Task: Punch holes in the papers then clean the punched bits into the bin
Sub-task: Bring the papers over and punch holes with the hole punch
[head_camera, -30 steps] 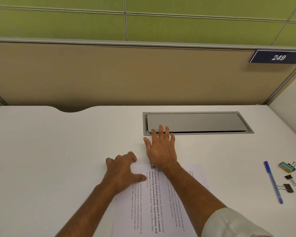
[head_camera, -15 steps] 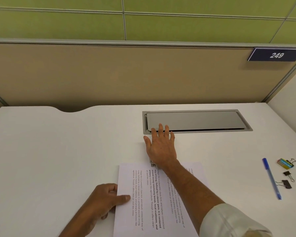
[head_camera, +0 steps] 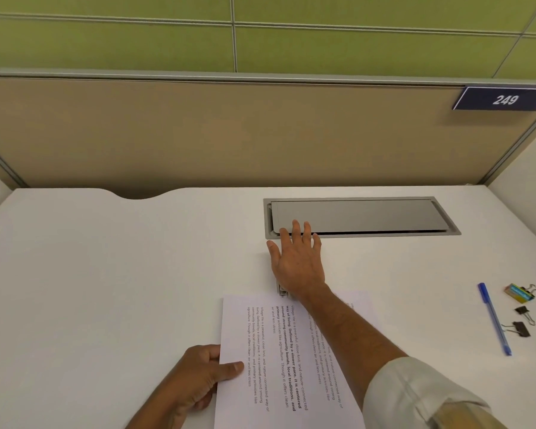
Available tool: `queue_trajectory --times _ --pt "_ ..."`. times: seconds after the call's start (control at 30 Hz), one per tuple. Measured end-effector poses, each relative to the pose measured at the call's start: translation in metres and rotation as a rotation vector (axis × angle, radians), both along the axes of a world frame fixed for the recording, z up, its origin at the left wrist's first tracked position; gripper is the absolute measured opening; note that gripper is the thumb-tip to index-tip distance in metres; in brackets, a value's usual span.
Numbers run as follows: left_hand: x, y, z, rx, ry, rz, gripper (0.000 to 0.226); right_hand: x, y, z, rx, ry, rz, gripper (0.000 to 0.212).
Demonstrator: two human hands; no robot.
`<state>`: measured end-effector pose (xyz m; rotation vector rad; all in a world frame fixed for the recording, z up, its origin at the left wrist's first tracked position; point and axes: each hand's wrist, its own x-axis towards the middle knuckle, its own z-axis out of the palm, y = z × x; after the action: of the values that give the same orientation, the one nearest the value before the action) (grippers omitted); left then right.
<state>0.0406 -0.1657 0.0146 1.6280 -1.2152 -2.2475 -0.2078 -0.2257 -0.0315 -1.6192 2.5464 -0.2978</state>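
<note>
Fingers [head_camera: 296,233] of the right hand [head_camera: 297,264] lie straight and slightly spread, the palm pressing on the mostly hidden hole punch [head_camera: 281,291], just as a second ago; the left hand [head_camera: 198,379] has left the papers' far end and now pinches their left edge, thumb on top, fingers curled at the edge; probably a punch is done and the sheets are about to be drawn out; the papers [head_camera: 276,351] lie on the desk [head_camera: 106,274] near the person, long axis running away from them, far short edge at the punch, print running sideways.
</note>
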Motion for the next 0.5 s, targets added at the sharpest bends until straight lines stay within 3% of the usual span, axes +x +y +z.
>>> queue_trajectory --times 0.23,0.33,0.5 --pt "0.02 -0.001 -0.022 -0.103 -0.104 -0.137 0.013 0.001 0.003 0.005 -0.053 0.002 -0.013 0.064" --pt "0.026 0.001 -0.026 -0.122 -0.09 -0.136 0.014 0.003 0.016 0.015 -0.186 -0.089 -0.067 0.06" --pt "0.037 0.013 -0.03 -0.128 -0.089 -0.119 0.015 0.022 0.096 0.045 -0.691 -0.626 -0.437 0.027"
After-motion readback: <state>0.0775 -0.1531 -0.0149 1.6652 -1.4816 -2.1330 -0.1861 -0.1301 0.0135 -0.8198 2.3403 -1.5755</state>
